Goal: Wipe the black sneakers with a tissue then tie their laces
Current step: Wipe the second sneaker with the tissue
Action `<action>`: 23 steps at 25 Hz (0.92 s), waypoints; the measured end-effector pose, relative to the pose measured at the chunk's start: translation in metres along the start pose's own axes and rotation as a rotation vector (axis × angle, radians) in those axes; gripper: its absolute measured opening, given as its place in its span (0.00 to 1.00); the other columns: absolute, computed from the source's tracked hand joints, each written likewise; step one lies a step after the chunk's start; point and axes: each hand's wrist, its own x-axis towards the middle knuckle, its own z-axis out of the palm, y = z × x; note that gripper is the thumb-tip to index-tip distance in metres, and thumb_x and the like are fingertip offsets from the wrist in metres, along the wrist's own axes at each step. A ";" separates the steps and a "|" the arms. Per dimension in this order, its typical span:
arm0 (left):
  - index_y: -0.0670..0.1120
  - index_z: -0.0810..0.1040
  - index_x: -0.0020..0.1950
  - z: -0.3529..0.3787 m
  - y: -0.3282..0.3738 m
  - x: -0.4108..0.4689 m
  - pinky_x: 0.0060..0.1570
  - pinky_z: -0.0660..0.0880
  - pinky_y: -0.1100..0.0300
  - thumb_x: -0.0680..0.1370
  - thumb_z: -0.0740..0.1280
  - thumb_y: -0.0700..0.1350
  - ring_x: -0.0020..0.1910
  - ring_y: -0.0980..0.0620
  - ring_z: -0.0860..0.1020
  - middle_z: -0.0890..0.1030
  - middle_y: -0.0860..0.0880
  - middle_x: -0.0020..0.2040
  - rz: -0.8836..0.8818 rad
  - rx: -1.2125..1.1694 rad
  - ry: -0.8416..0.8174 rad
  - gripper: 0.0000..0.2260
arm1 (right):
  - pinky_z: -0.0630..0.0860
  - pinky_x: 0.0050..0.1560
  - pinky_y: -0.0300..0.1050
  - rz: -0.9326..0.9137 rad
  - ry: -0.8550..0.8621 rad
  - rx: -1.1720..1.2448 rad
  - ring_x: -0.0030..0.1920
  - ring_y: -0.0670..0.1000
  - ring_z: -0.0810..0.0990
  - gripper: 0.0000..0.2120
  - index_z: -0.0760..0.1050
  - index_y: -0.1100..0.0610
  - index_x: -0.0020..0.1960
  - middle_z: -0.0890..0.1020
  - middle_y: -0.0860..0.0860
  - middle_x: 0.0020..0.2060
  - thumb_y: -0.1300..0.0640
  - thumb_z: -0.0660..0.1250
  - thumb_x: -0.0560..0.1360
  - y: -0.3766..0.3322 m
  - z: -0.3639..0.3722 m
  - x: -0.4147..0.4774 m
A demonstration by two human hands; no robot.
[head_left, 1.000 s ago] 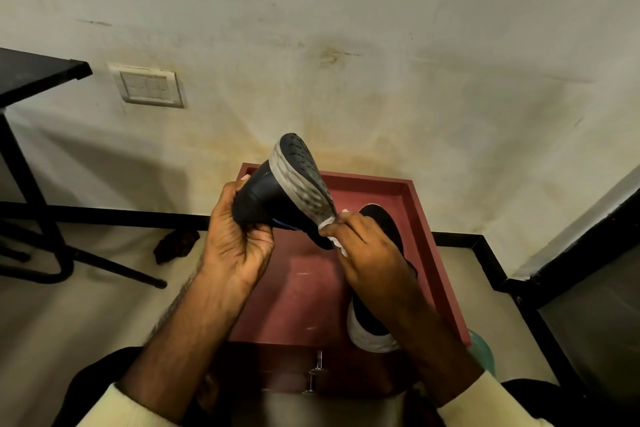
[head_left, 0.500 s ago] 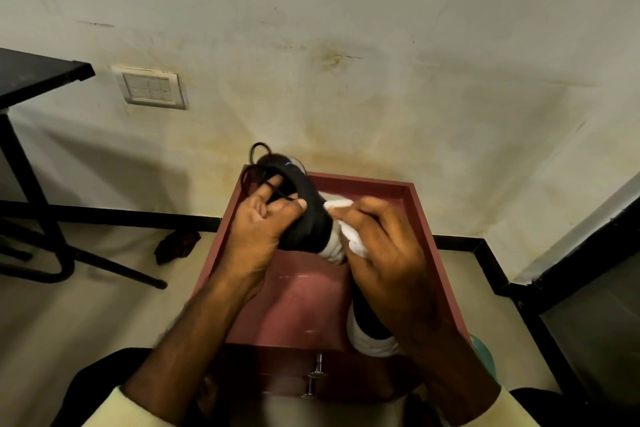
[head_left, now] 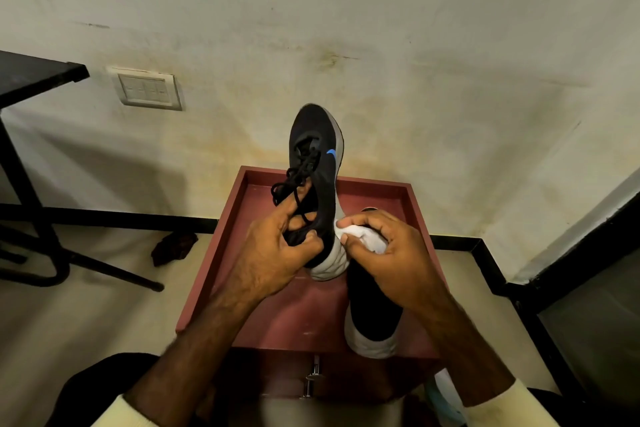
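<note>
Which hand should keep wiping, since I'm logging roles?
Right. The right hand already presses the tissue to the held sneaker; the left hand grips it.

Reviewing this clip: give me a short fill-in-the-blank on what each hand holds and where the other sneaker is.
1. The left hand grips the raised sneaker and the right hand presses a white ____ against its side.
2. The logo on the raised sneaker is ____.
3. The second sneaker lies on the ____ tray.

Missing words: tissue; blue; red
</note>
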 end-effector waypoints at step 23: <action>0.67 0.67 0.72 -0.016 -0.022 -0.010 0.66 0.77 0.44 0.75 0.70 0.40 0.53 0.54 0.85 0.88 0.51 0.53 -0.193 -0.104 -0.144 0.31 | 0.79 0.51 0.33 0.228 -0.038 0.056 0.50 0.39 0.83 0.07 0.83 0.50 0.55 0.86 0.42 0.49 0.56 0.74 0.77 0.022 0.029 0.009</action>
